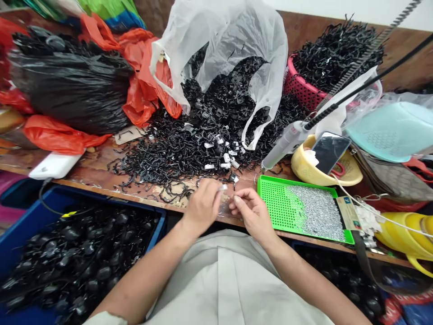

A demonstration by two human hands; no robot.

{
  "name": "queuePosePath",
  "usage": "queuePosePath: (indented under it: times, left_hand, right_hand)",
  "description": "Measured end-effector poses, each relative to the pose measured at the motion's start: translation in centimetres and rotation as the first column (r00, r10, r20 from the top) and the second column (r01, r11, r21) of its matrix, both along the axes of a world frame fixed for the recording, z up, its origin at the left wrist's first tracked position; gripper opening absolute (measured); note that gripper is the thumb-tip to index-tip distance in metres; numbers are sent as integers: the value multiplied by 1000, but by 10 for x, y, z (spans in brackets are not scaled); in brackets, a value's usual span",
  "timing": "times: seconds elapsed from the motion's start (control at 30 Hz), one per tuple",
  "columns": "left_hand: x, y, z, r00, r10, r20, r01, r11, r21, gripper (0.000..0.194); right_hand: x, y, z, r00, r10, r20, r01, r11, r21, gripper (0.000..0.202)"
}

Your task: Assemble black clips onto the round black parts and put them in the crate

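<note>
At the bench's front edge, my left hand (pixel 203 203) pinches a small whitish piece (pixel 223 187) between thumb and fingertips. Close on its right is my right hand (pixel 252 210), its thumb and fingers curled together; whatever they hold is too small to name. Just beyond both hands lie small white connectors (pixel 226 158) on a heap of short black cable pieces (pixel 162 153). A green perforated tray (pixel 279 203) with many small silvery metal parts (pixel 318 210) sits to the right of my right hand.
An electric screwdriver (pixel 284 144) hangs on a coiled cord over the heap's right side. Behind stand a white plastic bag (pixel 246 31) and a pink basket (pixel 304 88). A yellow bowl (pixel 304 169) holds a phone (pixel 329 151). Blue bin (pixel 158 230) below left.
</note>
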State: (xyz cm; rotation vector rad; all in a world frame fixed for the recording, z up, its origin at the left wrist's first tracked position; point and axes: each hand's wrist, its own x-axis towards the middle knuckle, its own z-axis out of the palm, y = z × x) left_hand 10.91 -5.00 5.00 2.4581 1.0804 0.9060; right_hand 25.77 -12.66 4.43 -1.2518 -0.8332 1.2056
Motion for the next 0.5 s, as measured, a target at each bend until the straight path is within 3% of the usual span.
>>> queuePosePath:
  times: [0.1, 0.2, 0.27, 0.33, 0.4, 0.5]
  left_hand:
    - [6, -26, -3, 986, -73, 148, 82, 995, -53, 16]
    - [6, -38, -2, 953, -30, 303, 119, 952, -280, 13]
    - [3, -39, 1, 925, 46, 376, 160, 852, -499, 4]
    - [-3, -36, 3, 904, 119, 412, 210, 714, -668, 3]
    - [-8, -33, 5, 884, 164, 437, 263, 598, -757, 12]
    - [-14, -32, 4, 866, 174, 468, 334, 495, -802, 31]
  right_hand:
    - [0, 5, 2, 999, -25, -43, 25, 999, -20, 20]
    - [0, 6, 0, 999, -22, 26, 22, 1000, 16, 19]
    - [1, 4, -2, 992, 3, 127, -10, 998, 56, 17]
    - [3, 2, -4, 972, 47, 230, -67, 995, 79, 15]
    - [5, -1, -6, 948, 98, 303, -127, 989, 79, 14]
    - [5, -5, -7, 923, 152, 353, -185, 981, 62, 14]
